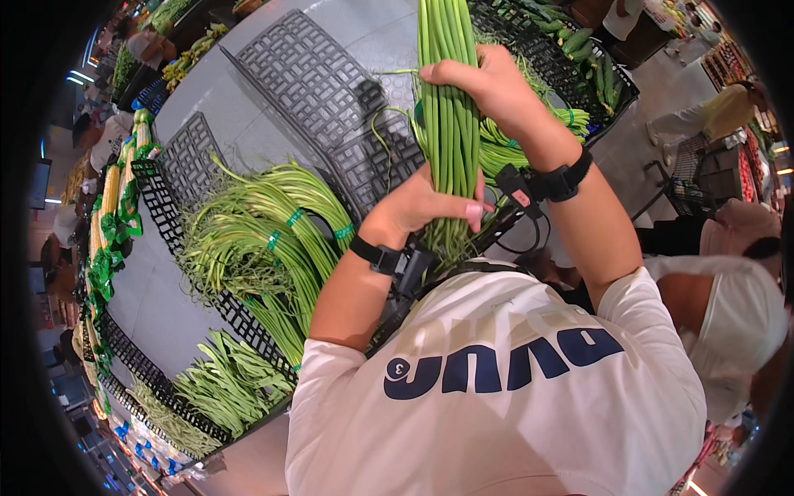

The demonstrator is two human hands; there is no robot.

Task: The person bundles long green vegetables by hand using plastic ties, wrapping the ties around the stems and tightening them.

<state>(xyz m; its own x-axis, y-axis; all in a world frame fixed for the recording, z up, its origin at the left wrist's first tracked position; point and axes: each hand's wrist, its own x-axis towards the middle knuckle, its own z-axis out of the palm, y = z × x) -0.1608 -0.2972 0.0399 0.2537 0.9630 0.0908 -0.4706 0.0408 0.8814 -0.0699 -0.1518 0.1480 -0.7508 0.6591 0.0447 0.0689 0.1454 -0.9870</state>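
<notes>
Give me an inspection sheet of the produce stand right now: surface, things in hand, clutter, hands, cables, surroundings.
Surface: grey display stand lined with black plastic grid trays.
Things in hand: bundle of long green stalks, held upright.
Clutter: banded bundles of green stalks; flat green beans; corn cobs; cucumbers.
Hands: left hand grips the bundle low, right hand higher up; both wear black wrist devices.
Cables: thin black cable loops below the right wrist.
Surroundings: shop aisle, another person in a white cap, a shopping cart.
</notes>
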